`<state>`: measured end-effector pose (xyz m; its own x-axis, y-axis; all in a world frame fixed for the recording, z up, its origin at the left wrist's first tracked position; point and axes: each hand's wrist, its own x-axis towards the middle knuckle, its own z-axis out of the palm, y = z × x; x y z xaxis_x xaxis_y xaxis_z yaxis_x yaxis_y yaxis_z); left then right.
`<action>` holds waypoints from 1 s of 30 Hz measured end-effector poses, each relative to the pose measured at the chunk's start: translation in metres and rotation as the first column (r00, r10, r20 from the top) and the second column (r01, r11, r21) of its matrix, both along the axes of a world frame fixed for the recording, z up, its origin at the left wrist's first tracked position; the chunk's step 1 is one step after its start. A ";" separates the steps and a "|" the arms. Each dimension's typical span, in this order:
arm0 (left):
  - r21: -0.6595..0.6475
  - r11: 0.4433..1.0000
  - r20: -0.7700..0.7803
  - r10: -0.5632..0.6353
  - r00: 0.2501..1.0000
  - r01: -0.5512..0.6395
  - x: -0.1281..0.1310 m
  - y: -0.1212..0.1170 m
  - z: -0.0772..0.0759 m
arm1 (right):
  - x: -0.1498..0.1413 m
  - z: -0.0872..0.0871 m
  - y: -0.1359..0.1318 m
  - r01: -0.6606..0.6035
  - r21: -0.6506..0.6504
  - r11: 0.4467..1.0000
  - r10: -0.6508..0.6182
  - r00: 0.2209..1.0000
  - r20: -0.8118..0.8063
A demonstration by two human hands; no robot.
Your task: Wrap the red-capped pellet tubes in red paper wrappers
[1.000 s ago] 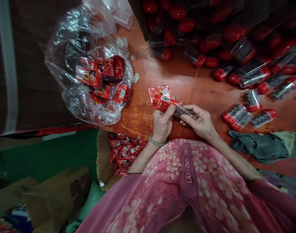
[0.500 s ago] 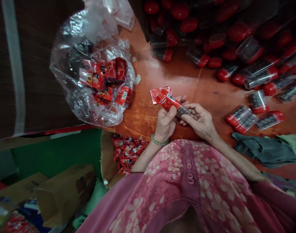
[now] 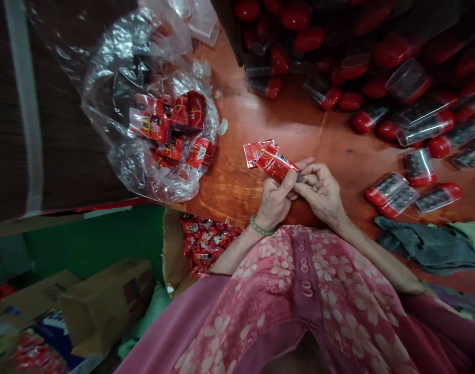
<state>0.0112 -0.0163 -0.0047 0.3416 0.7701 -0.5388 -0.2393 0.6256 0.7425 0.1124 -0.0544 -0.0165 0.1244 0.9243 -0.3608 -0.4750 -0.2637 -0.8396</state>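
Observation:
Above the table edge in front of my body, my left hand (image 3: 277, 201) is closed on a small red printed packet (image 3: 275, 164) with a barcode, its thumb lying on top. A green beaded bracelet (image 3: 262, 226) circles the left wrist. My right hand (image 3: 322, 191) pinches the packet's dark right end, most of which my fingers hide. Just beyond the packet's left end, flat red printed packets (image 3: 256, 150) rest on the wooden table (image 3: 237, 182), partly covered by the held one.
Left on the table lies a clear plastic bag (image 3: 144, 179) with bundled red packets (image 3: 155, 124). A cardboard box (image 3: 174, 254) below holds many red packets (image 3: 208, 241). Clear red-capped tubes (image 3: 438, 197) with dark contents cover the right side, near a dark cloth (image 3: 424, 244).
Both hands have shifted slightly right in view with the packet. Less of its dark end shows now, and my left thumb sits closer to my right fingers.

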 end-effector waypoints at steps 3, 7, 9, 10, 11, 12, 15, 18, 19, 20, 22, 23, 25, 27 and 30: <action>-0.004 0.998 0.038 0.061 0.997 -0.061 -0.001 0.003 0.003 | 0.004 -0.002 0.000 -0.053 0.001 0.999 0.053 0.998 -0.036; -0.048 0.994 0.145 0.103 0.984 -0.097 0.000 0.002 0.005 | 0.006 -0.006 0.000 -0.072 0.002 0.997 0.072 0.996 -0.044; -0.071 0.994 0.190 0.099 0.977 -0.087 0.002 0.001 0.005 | 0.005 -0.006 -0.001 -0.067 0.020 0.998 0.068 0.996 -0.057; -0.076 0.994 0.200 0.091 0.976 -0.077 0.003 -0.001 0.005 | 0.005 -0.007 -0.001 -0.064 0.032 0.997 0.066 0.996 -0.063; -0.080 0.995 0.202 0.081 0.976 -0.066 0.004 -0.002 0.005 | 0.005 -0.007 -0.001 -0.062 0.043 0.997 0.064 0.996 -0.064; -0.081 0.995 0.197 0.074 0.978 -0.059 0.005 -0.003 0.005 | 0.005 -0.007 -0.001 -0.060 0.053 0.997 0.063 0.996 -0.061; -0.070 0.997 0.175 0.054 0.983 -0.042 0.007 -0.005 0.004 | 0.005 -0.007 -0.001 -0.061 0.067 0.996 0.063 0.998 -0.027; -0.042 0.999 0.190 0.005 0.982 0.003 0.007 -0.007 0.003 | 0.007 -0.007 -0.002 -0.081 0.071 0.994 0.080 0.997 0.013; -0.035 0.999 0.200 -0.010 0.980 0.018 0.006 -0.008 0.003 | 0.008 -0.007 -0.002 -0.092 0.071 0.993 0.091 0.996 0.021; -0.031 0.999 0.209 -0.023 0.978 0.030 0.006 -0.008 0.003 | 0.009 -0.007 -0.003 -0.102 0.072 0.992 0.100 0.995 0.025; -0.030 0.998 0.226 -0.040 0.973 0.048 0.004 -0.010 0.004 | 0.010 -0.007 -0.004 -0.114 0.069 0.991 0.112 0.993 0.033; -0.031 0.998 0.238 -0.047 0.970 0.056 0.003 -0.010 0.004 | 0.011 -0.007 -0.005 -0.116 0.068 0.991 0.114 0.993 0.038; -0.030 0.997 0.268 -0.062 0.961 0.073 0.001 -0.012 0.005 | 0.012 -0.007 -0.006 -0.116 0.068 0.991 0.113 0.992 0.051; -0.025 0.996 0.295 -0.071 0.953 0.082 0.000 -0.013 0.006 | 0.012 -0.007 -0.006 -0.115 0.069 0.991 0.111 0.992 0.062; -0.015 0.996 0.311 -0.081 0.947 0.090 0.000 -0.015 0.004 | 0.010 -0.007 -0.006 -0.118 0.063 0.991 0.114 0.991 0.074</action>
